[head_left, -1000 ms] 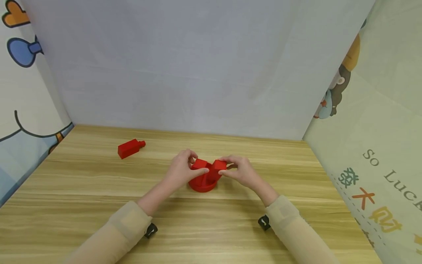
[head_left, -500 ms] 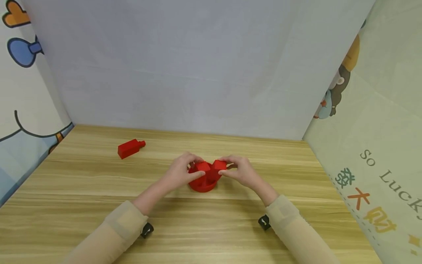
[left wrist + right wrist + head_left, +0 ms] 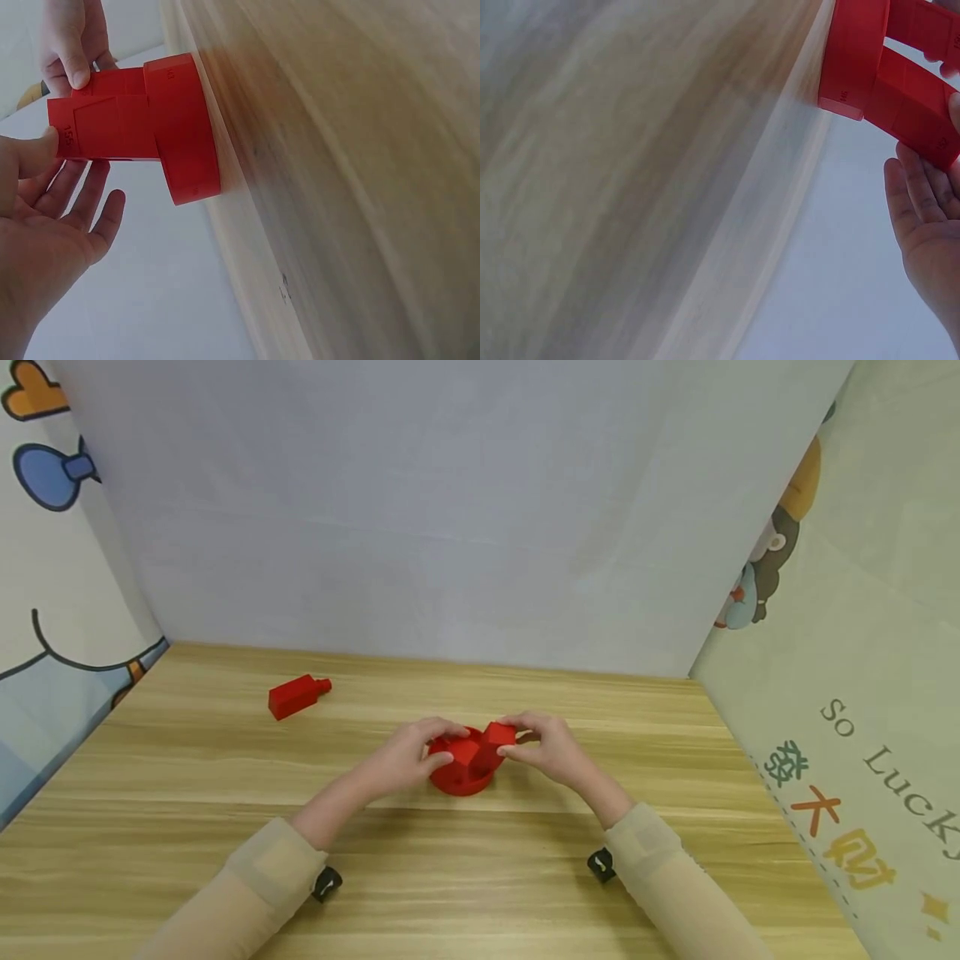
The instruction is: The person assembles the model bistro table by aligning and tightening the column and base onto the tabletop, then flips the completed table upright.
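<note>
A low round red holder (image 3: 462,788) stands on the wooden table, with two red rectangular blocks upright in it. My left hand (image 3: 397,758) has its thumb and fingers on either side of the left block (image 3: 465,752); the left wrist view shows the thumb against that block's marked upper end. Between thumb and fingertips, my right hand (image 3: 547,748) pinches the top of the right block (image 3: 498,735), which leans outward to the right. In the right wrist view this tilted block (image 3: 911,109) reaches into the holder (image 3: 853,56). The lower ends of both blocks are hidden.
A red block with a narrow round peg (image 3: 295,696) lies on its side at the table's back left. A pale cloth (image 3: 420,527) hangs behind the wooden table (image 3: 465,885), and printed panels flank both sides.
My left hand has shifted slightly left and toward me. The left block has moved right and toward me within the holder, and looks turned. The right hand and its block have stayed in place.
</note>
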### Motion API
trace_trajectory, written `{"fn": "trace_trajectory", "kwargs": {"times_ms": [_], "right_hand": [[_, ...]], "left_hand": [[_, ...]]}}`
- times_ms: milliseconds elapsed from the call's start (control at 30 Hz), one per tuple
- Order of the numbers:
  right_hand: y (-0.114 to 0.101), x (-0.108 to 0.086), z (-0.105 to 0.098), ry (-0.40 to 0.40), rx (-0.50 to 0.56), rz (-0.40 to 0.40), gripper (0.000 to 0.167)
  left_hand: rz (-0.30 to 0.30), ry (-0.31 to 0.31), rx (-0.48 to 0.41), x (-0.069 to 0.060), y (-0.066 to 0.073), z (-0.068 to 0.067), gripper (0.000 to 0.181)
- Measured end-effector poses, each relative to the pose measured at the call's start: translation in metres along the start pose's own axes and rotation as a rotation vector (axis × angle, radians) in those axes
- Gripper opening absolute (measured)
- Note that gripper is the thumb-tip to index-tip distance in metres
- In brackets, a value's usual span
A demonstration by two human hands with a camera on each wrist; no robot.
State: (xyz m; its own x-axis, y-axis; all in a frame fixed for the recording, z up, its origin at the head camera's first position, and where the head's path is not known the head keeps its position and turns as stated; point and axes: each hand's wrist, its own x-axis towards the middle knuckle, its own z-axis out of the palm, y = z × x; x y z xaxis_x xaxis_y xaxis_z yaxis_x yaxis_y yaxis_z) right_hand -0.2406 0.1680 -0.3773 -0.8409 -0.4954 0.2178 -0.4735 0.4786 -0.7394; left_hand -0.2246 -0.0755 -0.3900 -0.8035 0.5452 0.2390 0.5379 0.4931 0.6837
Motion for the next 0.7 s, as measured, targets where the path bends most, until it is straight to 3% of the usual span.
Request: {"fn": "trace_trajectory", "kwargs": {"times_ms": [167,400,500,700], "right_hand": [[0.019,0.003,0.002,0.004,0.014,-0.002,0.039],[0.022,0.004,0.001,-0.003,0.007,-0.026,0.038],[0.017,0.003,0.0,-0.004,0.007,-0.018,0.038],[0.024,0.005,0.002,-0.007,0.015,-0.01,0.038]], "left_hand": [[-0.048,0.037,-0.029,0.001,0.002,0.003,0.044],[-0.219,0.19,-0.012,0.007,0.011,0.013,0.048],[-0.241,0.225,0.009,0.01,0.013,0.017,0.044],[-0.221,0.217,0.008,0.011,0.014,0.018,0.038]]}}
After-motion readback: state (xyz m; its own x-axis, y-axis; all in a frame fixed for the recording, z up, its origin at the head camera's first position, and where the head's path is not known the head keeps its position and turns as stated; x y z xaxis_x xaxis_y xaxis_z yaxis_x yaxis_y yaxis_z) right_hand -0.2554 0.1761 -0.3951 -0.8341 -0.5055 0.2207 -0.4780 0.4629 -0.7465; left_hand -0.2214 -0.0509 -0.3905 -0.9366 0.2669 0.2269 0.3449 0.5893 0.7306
